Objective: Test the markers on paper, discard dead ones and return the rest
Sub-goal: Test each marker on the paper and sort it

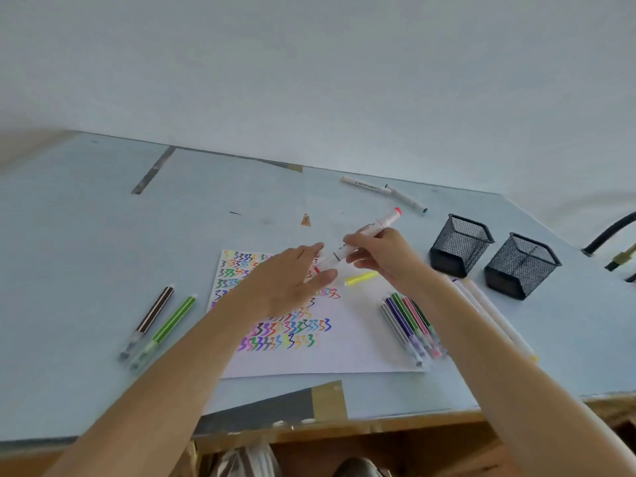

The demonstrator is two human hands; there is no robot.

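Note:
A white sheet of paper (347, 349) covered with coloured squiggles lies mid-table. My right hand (382, 258) grips a white marker with a red end (373, 228), held tilted above the paper. My left hand (289, 284) hovers over the paper beside the marker's lower end, fingers straight, thumb near the tip. A yellow marker (361, 278) lies on the paper. Several thin coloured markers (411, 325) lie on the paper's right edge. A brown (151, 318) and a green marker (168, 327) lie left of it.
Two black mesh cups (459, 244) (521, 265) stand at the right. Two white markers (383, 191) lie at the far edge, more white ones (488, 308) under my right forearm. The table's front edge (309, 428) runs below the paper.

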